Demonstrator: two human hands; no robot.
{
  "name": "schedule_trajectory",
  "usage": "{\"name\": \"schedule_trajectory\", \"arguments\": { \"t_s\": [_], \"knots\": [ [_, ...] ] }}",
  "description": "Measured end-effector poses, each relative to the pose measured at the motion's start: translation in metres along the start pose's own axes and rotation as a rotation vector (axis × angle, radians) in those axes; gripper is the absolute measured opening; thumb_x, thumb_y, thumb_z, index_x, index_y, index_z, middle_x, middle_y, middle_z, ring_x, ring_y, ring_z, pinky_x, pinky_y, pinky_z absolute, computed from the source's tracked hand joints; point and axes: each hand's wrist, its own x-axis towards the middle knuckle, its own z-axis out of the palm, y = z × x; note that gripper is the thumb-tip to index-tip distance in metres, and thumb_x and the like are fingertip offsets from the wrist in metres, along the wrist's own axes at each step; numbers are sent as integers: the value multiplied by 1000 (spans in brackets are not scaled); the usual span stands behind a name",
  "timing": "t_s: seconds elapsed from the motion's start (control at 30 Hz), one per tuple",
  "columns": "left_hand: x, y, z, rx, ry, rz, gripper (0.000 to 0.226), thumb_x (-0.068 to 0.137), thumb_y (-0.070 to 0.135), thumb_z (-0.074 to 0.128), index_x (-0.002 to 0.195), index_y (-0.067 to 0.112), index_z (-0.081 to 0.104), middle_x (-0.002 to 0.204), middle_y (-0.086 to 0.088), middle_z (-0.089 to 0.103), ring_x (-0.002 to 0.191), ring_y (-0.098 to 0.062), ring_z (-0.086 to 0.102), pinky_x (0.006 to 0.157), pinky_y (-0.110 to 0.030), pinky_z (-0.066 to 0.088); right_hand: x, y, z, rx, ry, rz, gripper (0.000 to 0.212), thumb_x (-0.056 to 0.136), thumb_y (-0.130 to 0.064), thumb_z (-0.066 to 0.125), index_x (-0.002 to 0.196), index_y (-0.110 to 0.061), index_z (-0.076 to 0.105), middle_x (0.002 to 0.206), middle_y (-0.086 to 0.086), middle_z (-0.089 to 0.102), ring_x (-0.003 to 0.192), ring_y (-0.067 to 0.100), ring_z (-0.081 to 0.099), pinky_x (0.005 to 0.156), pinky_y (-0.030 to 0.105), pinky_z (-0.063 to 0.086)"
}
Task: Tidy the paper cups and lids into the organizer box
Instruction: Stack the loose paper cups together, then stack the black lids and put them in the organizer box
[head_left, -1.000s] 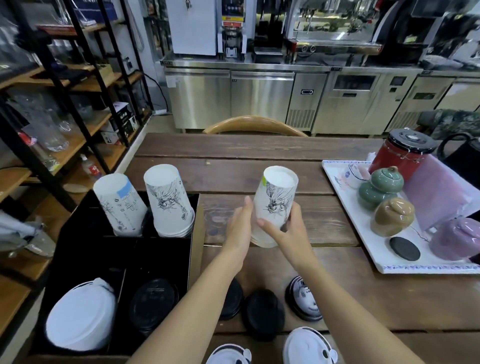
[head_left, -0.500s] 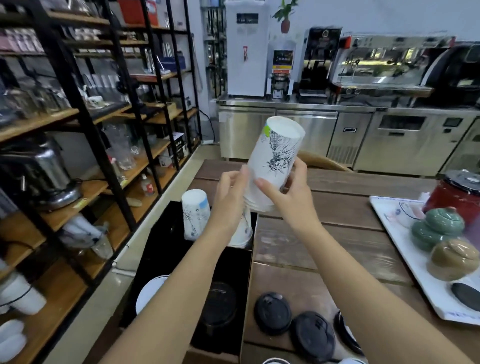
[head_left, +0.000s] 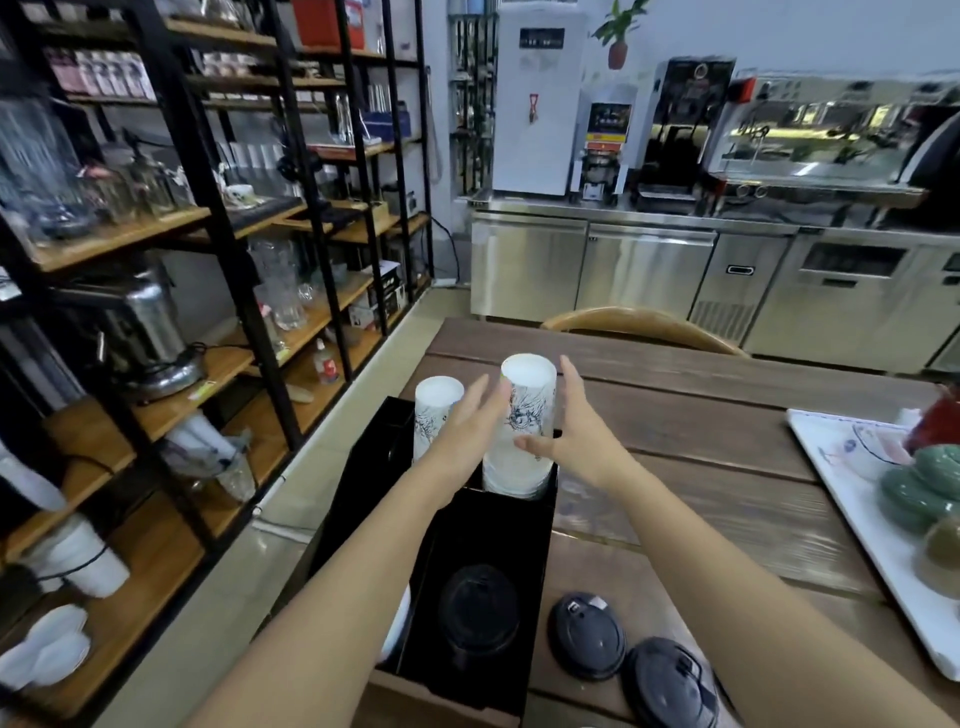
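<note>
A tall stack of upside-down white paper cups with a black drawing stands in the far right compartment of the black organizer box. My left hand and my right hand flank this stack with fingers spread and straight; the right thumb lies against its side. A second cup stack stands in the compartment to the left. One black lid lies in the near right compartment, and my left arm mostly hides a white lid. Two black lids lie on the table.
A white tray with green and brown lidded pots sits at the table's right edge. A wooden chair back rises behind the far edge. Black metal shelves with glassware line the left side, close to the box.
The cup stack held in both hands rose, moved left and came down onto the cups in the box's far right compartment. Both hands have opened from it. The camera tilted up and left.
</note>
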Motion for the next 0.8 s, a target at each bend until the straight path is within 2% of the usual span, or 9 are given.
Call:
{"name": "schedule_trajectory", "arguments": {
  "t_s": [0.03, 0.1, 0.2, 0.3, 0.43, 0.57, 0.63, 0.7, 0.8],
  "knots": [
    [-2, 0, 0, -20, 37, 49, 67, 87, 59, 42, 144, 27, 27, 145, 8, 32, 127, -3, 32, 106, -27, 23, 1, 2, 0, -25, 55, -59, 102, 77, -20, 75, 149, -29, 3, 154, -2, 26, 139, 15, 29, 112, 32, 28],
    [-3, 0, 0, 38, 93, 152, 52, 92, 45, 46, 141, 35, 30, 134, 12, 33, 121, 0, 35, 100, -25, 26, 2, 4, 0, -154, 98, -154, 86, 81, -21, 71, 147, -31, 16, 148, 3, 32, 133, 18, 35, 108, 34, 35],
    [1, -11, 0, 303, 29, 213, 47, 89, 48, 49, 134, 37, 38, 135, 7, 43, 123, -11, 43, 103, -33, 35, 2, 4, 2, -325, 34, -148, 59, 85, -21, 64, 136, -26, 36, 133, 9, 42, 118, 28, 48, 95, 41, 44],
    [5, -19, -1, 529, 64, 233, 50, 86, 52, 49, 132, 38, 35, 134, 2, 47, 123, -19, 48, 102, -44, 41, 4, 4, 0, -366, 22, -144, 51, 86, -22, 59, 133, -25, 38, 131, 10, 43, 111, 30, 53, 92, 46, 47],
    [7, -21, 1, 638, 101, 266, 56, 85, 54, 49, 135, 35, 30, 135, 1, 47, 126, -20, 46, 101, -47, 41, 7, 10, 0, -376, -8, -160, 60, 86, -24, 57, 139, -29, 28, 137, 9, 41, 117, 29, 50, 93, 51, 46],
    [1, -43, 10, 818, 254, 393, 75, 79, 62, 41, 142, 30, 17, 151, -6, 28, 139, -20, 22, 114, -40, 15, -14, 37, 2, -355, 96, -202, 90, 85, -34, 62, 148, -34, -2, 159, -8, 11, 142, 16, 27, 103, 47, 32],
    [-11, -53, 23, 714, 388, 480, 66, 82, 49, 47, 137, 25, 21, 147, -14, 31, 135, -22, 21, 111, -35, 14, -31, 60, 4, -290, 191, -105, 95, 84, -35, 65, 149, -28, -5, 160, -10, 8, 144, 14, 21, 110, 45, 23],
    [-26, -65, 46, 563, 430, 599, 53, 85, 31, 50, 131, 19, 28, 138, -14, 39, 128, -22, 30, 108, -33, 21, -48, 89, 9, -318, 176, 61, 95, 85, -39, 63, 149, -25, -6, 160, -7, 6, 146, 15, 15, 114, 48, 15],
    [-57, -90, 92, 424, 258, 580, 51, 88, 23, 46, 136, 16, 30, 142, -4, 36, 134, -12, 29, 113, -21, 22, -74, 133, 16, -410, 3, 275, 91, 87, -43, 57, 150, -23, -6, 161, 0, 4, 147, 18, 8, 116, 48, 12]
  ]
}}
